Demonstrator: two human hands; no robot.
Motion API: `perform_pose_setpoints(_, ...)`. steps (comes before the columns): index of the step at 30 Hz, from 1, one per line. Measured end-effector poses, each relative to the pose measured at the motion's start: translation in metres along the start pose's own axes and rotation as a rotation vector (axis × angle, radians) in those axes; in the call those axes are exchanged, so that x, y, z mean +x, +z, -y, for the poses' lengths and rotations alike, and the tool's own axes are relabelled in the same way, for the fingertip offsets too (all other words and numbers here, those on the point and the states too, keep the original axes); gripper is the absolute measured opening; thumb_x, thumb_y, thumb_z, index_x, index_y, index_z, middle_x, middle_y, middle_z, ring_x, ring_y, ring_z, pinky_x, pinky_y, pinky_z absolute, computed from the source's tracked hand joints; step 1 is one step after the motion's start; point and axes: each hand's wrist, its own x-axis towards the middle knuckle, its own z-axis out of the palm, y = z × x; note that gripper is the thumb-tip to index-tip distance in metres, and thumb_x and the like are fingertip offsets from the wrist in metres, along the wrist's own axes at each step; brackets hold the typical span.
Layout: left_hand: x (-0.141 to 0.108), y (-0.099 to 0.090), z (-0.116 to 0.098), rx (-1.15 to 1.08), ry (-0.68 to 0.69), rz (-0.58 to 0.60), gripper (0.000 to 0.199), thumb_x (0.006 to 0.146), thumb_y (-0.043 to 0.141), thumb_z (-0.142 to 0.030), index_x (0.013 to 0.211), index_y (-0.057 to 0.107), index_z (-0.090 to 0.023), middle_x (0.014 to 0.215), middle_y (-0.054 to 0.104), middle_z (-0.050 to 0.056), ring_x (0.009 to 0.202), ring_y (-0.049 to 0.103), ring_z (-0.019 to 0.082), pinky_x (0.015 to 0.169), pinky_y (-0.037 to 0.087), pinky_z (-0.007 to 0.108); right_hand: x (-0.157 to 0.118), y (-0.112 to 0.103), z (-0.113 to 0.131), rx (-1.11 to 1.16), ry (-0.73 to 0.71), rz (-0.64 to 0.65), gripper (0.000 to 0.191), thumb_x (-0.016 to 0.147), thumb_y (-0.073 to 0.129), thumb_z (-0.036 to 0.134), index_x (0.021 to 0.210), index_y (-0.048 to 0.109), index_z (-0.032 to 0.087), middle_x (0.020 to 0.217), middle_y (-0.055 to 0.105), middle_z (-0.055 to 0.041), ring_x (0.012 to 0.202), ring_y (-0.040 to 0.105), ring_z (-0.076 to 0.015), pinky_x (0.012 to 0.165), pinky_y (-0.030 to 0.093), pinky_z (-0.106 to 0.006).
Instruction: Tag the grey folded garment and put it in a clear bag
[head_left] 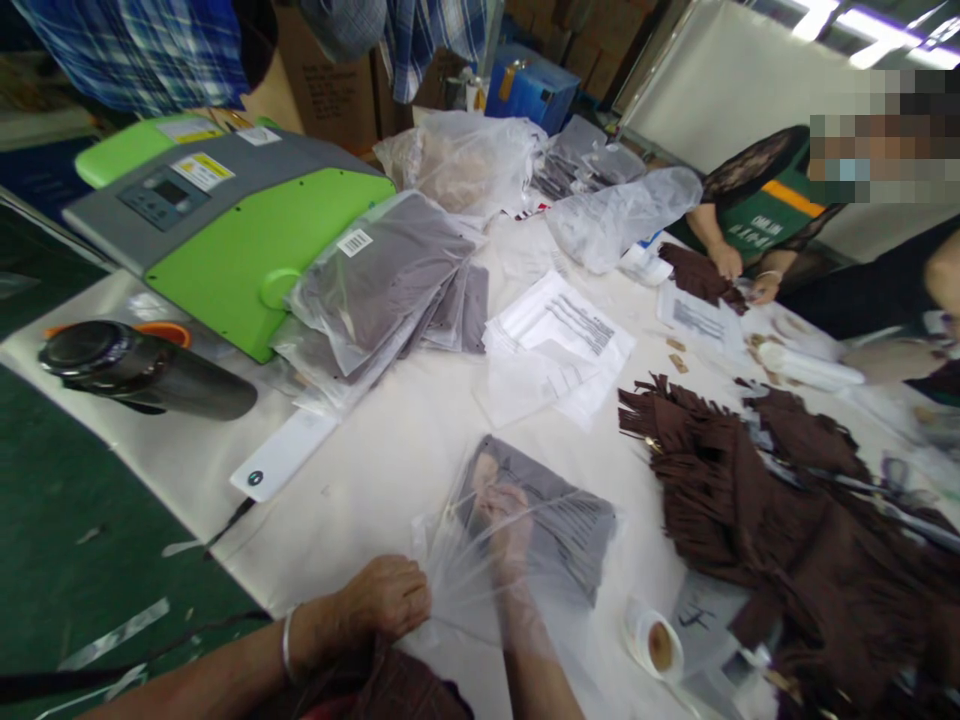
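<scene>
My left hand [394, 595], with a silvery bracelet on its wrist, is closed on the open edge of a clear plastic bag [469, 590]. My right hand [504, 510] reaches inside that bag and shows blurred through the film. Its fingers are closed at the near left side of a dark folded garment [562, 510], which lies flat in the bag. Printed lines run along the bag's right part. Further up lie loose printed clear bags [562, 345]. To the right spreads a pile of dark brown fringed garments [742, 500].
On the left stand a green and grey machine [262, 230] and a dark bottle [150, 370]. Bagged garments [382, 280] are stacked against the machine. A tape roll [654, 642] sits at the lower right. Across the table, a co-worker's hands [742, 275] handle brown fabric.
</scene>
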Motion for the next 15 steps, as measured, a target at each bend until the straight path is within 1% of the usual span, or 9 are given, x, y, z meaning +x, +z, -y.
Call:
perform_pose_setpoints(2, -0.001, 0.001, 0.002, 0.002, 0.004, 0.037, 0.030, 0.098, 0.033, -0.020, 0.070, 0.043, -0.022, 0.061, 0.047, 0.000, 0.055, 0.042, 0.016, 0.050, 0.030, 0.033, -0.005, 0.002, -0.001, 0.019, 0.011, -0.030, 0.028, 0.072, 0.066, 0.045, 0.085, 0.059, 0.022, 0.073, 0.068, -0.0022, 0.068, 0.067, -0.0194, 0.067, 0.056, -0.035)
perform_pose_setpoints(4, -0.001, -0.001, 0.004, 0.005, 0.004, 0.076, 0.027, 0.098, 0.035, -0.020, 0.073, 0.043, -0.022, 0.062, 0.051, -0.001, 0.054, 0.045, 0.015, 0.051, 0.032, 0.031, -0.019, -0.001, 0.002, 0.006, 0.008, -0.041, 0.032, 0.075, 0.064, 0.050, 0.093, 0.062, 0.023, 0.079, 0.071, -0.0033, 0.074, 0.069, -0.0213, 0.070, 0.057, -0.037)
perform_pose_setpoints(7, 0.000, -0.007, 0.007, 0.011, -0.016, 0.138, 0.017, 0.094, 0.042, -0.017, 0.078, 0.043, -0.022, 0.066, 0.055, -0.002, 0.055, 0.050, 0.016, 0.051, 0.035, 0.029, -0.053, -0.019, 0.008, -0.080, -0.026, -0.071, 0.031, 0.071, 0.072, 0.047, 0.092, 0.069, 0.024, 0.077, 0.072, -0.0033, 0.072, 0.067, -0.0224, 0.070, 0.056, -0.037)
perform_pose_setpoints(9, -0.001, -0.011, 0.010, 0.016, -0.060, 0.238, 0.012, 0.088, 0.049, -0.013, 0.082, 0.044, -0.022, 0.071, 0.059, -0.001, 0.059, 0.055, 0.017, 0.053, 0.039, 0.028, -0.079, -0.042, 0.005, -0.146, -0.065, -0.120, 0.025, 0.066, 0.077, 0.044, 0.082, 0.073, 0.026, 0.079, 0.073, -0.0043, 0.078, 0.067, -0.0246, 0.079, 0.055, -0.040)
perform_pose_setpoints(11, -0.007, -0.011, 0.015, 0.024, -0.106, 0.354, 0.016, 0.083, 0.053, -0.009, 0.086, 0.045, -0.023, 0.077, 0.061, -0.001, 0.066, 0.059, 0.018, 0.058, 0.043, 0.027, -0.104, -0.074, -0.006, -0.228, -0.125, -0.173, 0.020, 0.065, 0.077, 0.042, 0.079, 0.076, 0.028, 0.088, 0.074, -0.0057, 0.090, 0.067, -0.0287, 0.091, 0.052, -0.045)
perform_pose_setpoints(12, -0.011, -0.010, 0.018, 0.031, -0.121, 0.390, 0.018, 0.082, 0.054, -0.008, 0.088, 0.045, -0.023, 0.078, 0.062, -0.001, 0.068, 0.060, 0.018, 0.061, 0.044, 0.027, -0.114, -0.092, -0.015, -0.289, -0.166, -0.205, 0.021, 0.067, 0.076, 0.042, 0.084, 0.077, 0.030, 0.095, 0.075, -0.0061, 0.096, 0.067, -0.0307, 0.094, 0.051, -0.047)
perform_pose_setpoints(13, -0.017, -0.008, 0.022, 0.044, -0.127, 0.394, 0.019, 0.081, 0.053, -0.007, 0.090, 0.046, -0.023, 0.079, 0.062, -0.001, 0.068, 0.061, 0.018, 0.062, 0.045, 0.027, -0.123, -0.111, -0.026, -0.357, -0.210, -0.243, 0.025, 0.070, 0.074, 0.042, 0.092, 0.076, 0.031, 0.102, 0.074, -0.0066, 0.101, 0.066, -0.0325, 0.094, 0.051, -0.050)
perform_pose_setpoints(14, -0.023, -0.005, 0.026, 0.066, -0.125, 0.368, 0.020, 0.082, 0.051, -0.006, 0.093, 0.048, -0.023, 0.080, 0.063, 0.000, 0.069, 0.061, 0.018, 0.063, 0.046, 0.027, -0.131, -0.130, -0.037, -0.439, -0.257, -0.295, 0.031, 0.074, 0.070, 0.042, 0.103, 0.074, 0.031, 0.111, 0.072, -0.0075, 0.107, 0.065, -0.0341, 0.096, 0.051, -0.053)
perform_pose_setpoints(15, -0.028, -0.002, 0.029, 0.102, -0.116, 0.311, 0.021, 0.084, 0.048, -0.007, 0.098, 0.049, -0.022, 0.082, 0.064, 0.000, 0.070, 0.062, 0.019, 0.064, 0.046, 0.028, -0.137, -0.148, -0.048, -0.538, -0.302, -0.338, 0.038, 0.078, 0.066, 0.041, 0.114, 0.070, 0.030, 0.120, 0.069, -0.0090, 0.114, 0.062, -0.0353, 0.099, 0.049, -0.056)
